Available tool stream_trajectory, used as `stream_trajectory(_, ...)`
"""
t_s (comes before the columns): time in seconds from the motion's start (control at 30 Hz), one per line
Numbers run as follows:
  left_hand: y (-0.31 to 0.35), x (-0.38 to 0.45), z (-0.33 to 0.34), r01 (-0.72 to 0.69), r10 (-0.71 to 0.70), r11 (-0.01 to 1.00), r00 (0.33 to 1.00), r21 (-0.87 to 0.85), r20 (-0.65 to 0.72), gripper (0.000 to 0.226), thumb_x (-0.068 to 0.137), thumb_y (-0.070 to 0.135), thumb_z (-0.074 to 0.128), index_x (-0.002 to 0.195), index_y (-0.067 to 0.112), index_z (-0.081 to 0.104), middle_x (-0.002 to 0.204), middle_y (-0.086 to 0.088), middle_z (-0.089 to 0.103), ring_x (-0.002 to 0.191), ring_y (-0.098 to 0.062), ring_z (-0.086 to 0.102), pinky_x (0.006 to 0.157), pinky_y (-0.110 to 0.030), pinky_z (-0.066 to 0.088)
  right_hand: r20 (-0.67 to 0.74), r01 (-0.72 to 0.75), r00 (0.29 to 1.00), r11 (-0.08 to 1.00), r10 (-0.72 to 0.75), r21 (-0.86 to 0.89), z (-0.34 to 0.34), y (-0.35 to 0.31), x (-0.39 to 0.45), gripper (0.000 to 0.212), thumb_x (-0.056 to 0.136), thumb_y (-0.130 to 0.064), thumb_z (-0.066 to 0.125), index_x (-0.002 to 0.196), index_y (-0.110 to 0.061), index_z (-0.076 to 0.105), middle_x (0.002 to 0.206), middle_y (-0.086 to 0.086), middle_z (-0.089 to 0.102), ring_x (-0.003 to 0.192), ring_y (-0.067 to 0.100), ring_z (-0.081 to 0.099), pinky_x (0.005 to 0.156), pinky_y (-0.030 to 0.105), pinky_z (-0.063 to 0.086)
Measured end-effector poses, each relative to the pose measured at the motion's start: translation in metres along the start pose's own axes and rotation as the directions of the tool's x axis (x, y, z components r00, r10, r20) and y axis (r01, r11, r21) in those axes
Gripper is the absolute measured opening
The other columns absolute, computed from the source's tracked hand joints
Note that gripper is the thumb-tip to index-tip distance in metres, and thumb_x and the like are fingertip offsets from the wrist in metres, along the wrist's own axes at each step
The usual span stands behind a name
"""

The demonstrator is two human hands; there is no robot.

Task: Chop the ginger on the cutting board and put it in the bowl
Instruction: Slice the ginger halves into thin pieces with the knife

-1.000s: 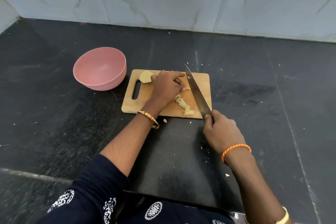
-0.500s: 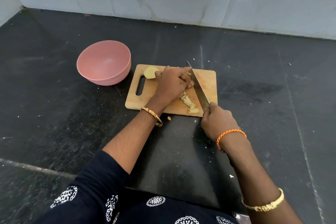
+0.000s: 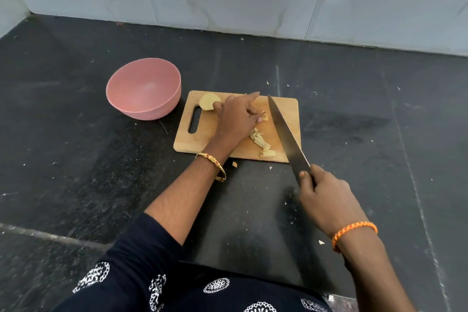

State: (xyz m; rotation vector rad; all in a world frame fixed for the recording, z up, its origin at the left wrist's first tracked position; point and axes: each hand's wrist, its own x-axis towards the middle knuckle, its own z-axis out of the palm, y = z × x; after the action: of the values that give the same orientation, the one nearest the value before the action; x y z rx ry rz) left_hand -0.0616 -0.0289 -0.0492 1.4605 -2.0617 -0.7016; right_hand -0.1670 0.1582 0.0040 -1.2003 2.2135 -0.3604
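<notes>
A: Where does the ginger lie?

B: On the rectangular wooden cutting board, in three lots. A pale, uncut ginger lump sits at the far left corner by the handle slot. A row of cut ginger strips runs along the near middle. A small ginger piece shows just at the tips of the left hand.

A: What is that hand doing?

B: It rests knuckles up over the middle of the board. The index finger points far and right; the others curl down around the small piece. Whether they truly pinch it cannot be told.

A: And the other hand?

B: The right hand hovers off the board's near edge and grips the handle of the long steel kitchen knife, thumb laid on the blade's heel.

A: So what does the next cut turn on?

B: The blade's long axis runs from near right to far left, its tip close beside the left fingertips. The small piece lies just left of the blade, so the knife seems to need only a short shift left and a drop.

A: And the bowl?

B: The round pink plastic bowl stands on the dark stone counter, left of the board, with nothing visible inside. The left hand is nearer it.
</notes>
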Motion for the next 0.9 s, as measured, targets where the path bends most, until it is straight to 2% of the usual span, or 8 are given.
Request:
stream_trajectory(0.1, 0.001, 0.0, -0.001, 0.002, -0.002, 1.0, 1.0, 0.002, -0.016, 0.058, 0.079, 0.023, 0.072, 0.132, 0.024, 0.05, 0.09, 0.008, 0.073, 0.124, -0.015, 0.044, 0.082, -0.031, 0.019, -0.013, 0.024, 1.0, 0.999, -0.024, -0.027, 0.006, -0.005, 0.012, 0.025, 0.098, -0.031, 0.034, 0.087, -0.016, 0.051, 0.076, 0.01, 0.059, 0.072, 0.03, 0.059, 0.069, 0.038, 0.053)
stream_trajectory(0.3, 0.002, 0.001, -0.002, 0.003, -0.003, 1.0, 1.0, -0.008, -0.021, 0.059, 0.078, 0.023, 0.073, 0.132, 0.023, 0.05, 0.086, 0.008, 0.073, 0.123, -0.015, 0.044, 0.081, -0.031, 0.018, 0.011, 0.016, 1.0, 0.996, -0.015, -0.082, 0.011, -0.011, 0.023, 0.023, 0.098, -0.031, 0.033, 0.095, -0.017, 0.051, 0.081, 0.011, 0.06, 0.076, 0.031, 0.062, 0.074, 0.043, 0.055)
stream_trajectory(0.5, 0.002, 0.001, -0.003, -0.015, 0.015, 1.0, 1.0, -0.013, -0.02, 0.056, 0.079, 0.022, 0.072, 0.131, 0.024, 0.052, 0.088, 0.006, 0.074, 0.12, -0.016, 0.046, 0.079, -0.03, 0.017, 0.068, 0.03, 0.997, 0.993, -0.023, -0.114, 0.011, -0.025, 0.033, 0.018, 0.099, -0.026, 0.033, 0.095, -0.014, 0.045, 0.086, 0.011, 0.055, 0.082, 0.032, 0.059, 0.079, 0.041, 0.053)
stream_trajectory(0.6, 0.002, 0.001, -0.003, -0.004, 0.005, 1.0, 0.999, 0.003, -0.036, 0.055, 0.078, 0.025, 0.072, 0.129, 0.025, 0.053, 0.085, 0.008, 0.073, 0.118, -0.015, 0.048, 0.078, -0.031, 0.017, 0.116, 0.033, 0.993, 0.992, -0.018, -0.125, 0.006, -0.028, 0.041, 0.019, 0.099, -0.024, 0.033, 0.101, -0.012, 0.048, 0.092, 0.012, 0.054, 0.084, 0.03, 0.057, 0.078, 0.036, 0.05)
stream_trajectory(0.73, 0.001, 0.0, -0.002, 0.015, -0.015, 1.0, 0.999, -0.001, -0.042, 0.055, 0.076, 0.028, 0.073, 0.127, 0.024, 0.052, 0.082, 0.009, 0.072, 0.115, -0.013, 0.05, 0.079, -0.032, 0.019, 0.155, 0.022, 0.988, 0.994, -0.006, -0.106, 0.0, -0.019, 0.033, 0.023, 0.1, -0.026, 0.032, 0.101, -0.012, 0.05, 0.09, 0.013, 0.057, 0.079, 0.028, 0.059, 0.075, 0.036, 0.051)
stream_trajectory(0.9, 0.003, 0.001, -0.007, -0.004, 0.004, 1.0, 1.0, -0.005, -0.003, 0.054, 0.077, 0.021, 0.073, 0.125, 0.022, 0.049, 0.086, 0.006, 0.073, 0.11, -0.013, 0.055, 0.079, -0.032, 0.021, 0.113, -0.006, 0.994, 0.999, 0.01, -0.035, 0.001, 0.005, 0.003, 0.024, 0.098, -0.029, 0.034, 0.084, -0.017, 0.049, 0.073, 0.008, 0.056, 0.067, 0.025, 0.055, 0.065, 0.033, 0.047)
